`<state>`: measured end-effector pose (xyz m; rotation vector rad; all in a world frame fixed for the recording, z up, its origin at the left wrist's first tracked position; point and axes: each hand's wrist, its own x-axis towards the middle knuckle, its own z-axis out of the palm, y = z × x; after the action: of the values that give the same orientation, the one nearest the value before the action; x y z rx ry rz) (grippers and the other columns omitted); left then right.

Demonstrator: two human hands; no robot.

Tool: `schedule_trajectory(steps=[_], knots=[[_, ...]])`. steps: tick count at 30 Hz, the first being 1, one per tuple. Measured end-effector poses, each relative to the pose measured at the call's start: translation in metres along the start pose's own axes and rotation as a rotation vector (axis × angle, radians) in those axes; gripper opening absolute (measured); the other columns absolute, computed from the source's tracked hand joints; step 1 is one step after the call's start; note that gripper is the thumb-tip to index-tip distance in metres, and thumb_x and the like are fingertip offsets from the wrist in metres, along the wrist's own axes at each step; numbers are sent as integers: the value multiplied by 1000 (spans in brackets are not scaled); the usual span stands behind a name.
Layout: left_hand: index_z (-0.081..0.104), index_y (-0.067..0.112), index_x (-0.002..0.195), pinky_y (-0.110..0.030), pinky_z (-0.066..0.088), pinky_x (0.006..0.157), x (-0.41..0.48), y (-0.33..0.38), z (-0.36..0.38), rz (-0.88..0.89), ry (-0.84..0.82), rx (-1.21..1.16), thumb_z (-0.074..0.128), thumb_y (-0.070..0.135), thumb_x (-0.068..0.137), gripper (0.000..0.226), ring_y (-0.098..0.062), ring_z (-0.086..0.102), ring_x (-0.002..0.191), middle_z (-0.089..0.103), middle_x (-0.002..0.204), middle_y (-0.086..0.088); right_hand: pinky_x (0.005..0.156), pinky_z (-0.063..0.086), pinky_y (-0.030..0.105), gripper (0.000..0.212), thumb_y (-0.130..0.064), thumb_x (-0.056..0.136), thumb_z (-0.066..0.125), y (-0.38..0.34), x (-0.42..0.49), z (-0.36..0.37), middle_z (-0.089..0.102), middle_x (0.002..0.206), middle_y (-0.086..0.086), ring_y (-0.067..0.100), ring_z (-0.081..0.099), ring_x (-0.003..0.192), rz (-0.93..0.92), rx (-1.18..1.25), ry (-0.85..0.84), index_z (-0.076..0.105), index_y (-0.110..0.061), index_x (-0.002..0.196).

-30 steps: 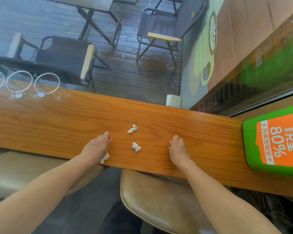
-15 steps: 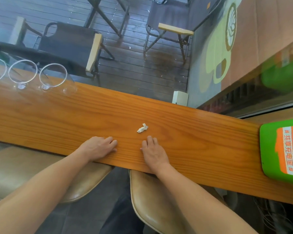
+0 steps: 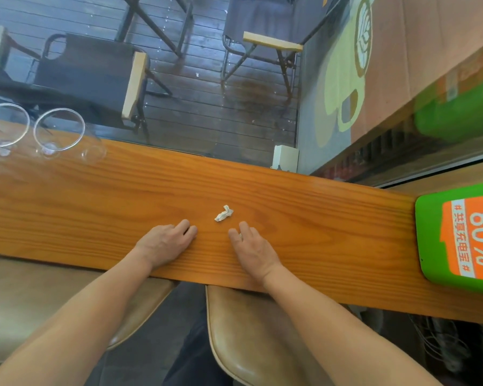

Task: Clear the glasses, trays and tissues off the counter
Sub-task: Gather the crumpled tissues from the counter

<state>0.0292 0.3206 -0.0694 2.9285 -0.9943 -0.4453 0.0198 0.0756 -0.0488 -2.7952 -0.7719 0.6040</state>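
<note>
one crumpled tissue [image 3: 223, 213] lies loose on the wooden counter [image 3: 318, 215], just beyond and between the two hands. the left hand [image 3: 165, 244] rests palm down near the counter's near edge with fingers curled under; whether it holds anything i cannot tell. the right hand [image 3: 251, 250] is also palm down, fingers loosely bent, with a sliver of white showing between them — possibly a gathered tissue, though it is too small to be sure.

two glasses [image 3: 58, 130] stand at the far left of the counter, well apart from the hands, so that part of the job looks untouched. no tray shows in view. by my judgement the tissue work is close to done here, the glasses are left.

for room: the counter is narrow, with a window close along its far edge, so a sweep forward has little margin. its near edge hangs over two stools [image 3: 262, 338]. the stretch from the hands leftward to the glasses is bare wood. a green and orange sign [image 3: 457, 235] sits at the right end, well apart from the tissue.
</note>
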Motion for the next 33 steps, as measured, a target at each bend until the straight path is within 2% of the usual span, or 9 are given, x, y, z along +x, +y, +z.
schedule_trajectory(steps=[2,6,10,16,18,20,22,29,33], knots=[[61,6,83,-30,36,30,9,11,-7,-13,-14,-34,75,4,79,15,-23,51,37,52,71,-8,66,48,42,37,-3,98,32,-1,14,-10,44,117,18,33,53,89,47,90,8,41,-7,134],[62,0,84,-35,43,31,25,31,-25,-101,14,-154,73,0,83,11,-31,54,39,54,70,-14,66,40,43,42,-7,98,31,-7,48,-22,44,115,16,36,53,93,105,171,-51,31,-16,139],[57,2,96,-38,40,44,35,42,-33,-225,38,-258,57,16,98,14,-40,62,56,56,85,-16,71,37,44,33,-8,101,29,-6,55,-16,47,118,17,40,54,105,233,122,-193,35,-13,132],[49,12,89,-37,37,49,51,60,-40,-236,44,-336,49,27,102,20,-33,60,59,55,79,-7,71,38,43,26,-12,101,24,16,5,-19,44,107,13,38,55,98,362,218,-191,39,-12,122],[45,14,84,-39,42,52,62,73,-48,-242,0,-366,46,32,103,26,-32,61,64,61,76,-7,68,37,44,21,-11,101,25,33,-20,-28,34,100,9,37,54,93,432,248,-166,41,-12,115],[49,14,84,-42,51,57,77,94,-60,-228,-30,-359,44,36,103,30,-29,62,66,64,76,-6,66,36,44,19,-9,102,26,55,-49,-38,33,104,12,35,51,86,498,266,-123,42,-10,112],[54,15,87,-40,54,59,95,123,-76,-185,-41,-349,42,40,102,32,-27,64,66,66,76,-6,69,37,44,21,-8,101,23,77,-83,-47,36,116,15,31,45,83,566,306,-85,42,-10,109],[64,11,83,-40,53,62,159,283,-125,63,-53,-141,37,47,102,48,-34,67,75,70,78,-10,85,44,45,25,0,93,36,159,-249,-50,50,121,20,42,56,107,731,411,9,42,-7,117],[68,15,78,-36,44,61,188,410,-127,177,-77,-62,42,56,97,53,-37,68,83,72,83,-14,77,44,46,30,3,91,46,206,-358,-30,49,120,16,41,57,103,801,425,35,42,-9,118]])
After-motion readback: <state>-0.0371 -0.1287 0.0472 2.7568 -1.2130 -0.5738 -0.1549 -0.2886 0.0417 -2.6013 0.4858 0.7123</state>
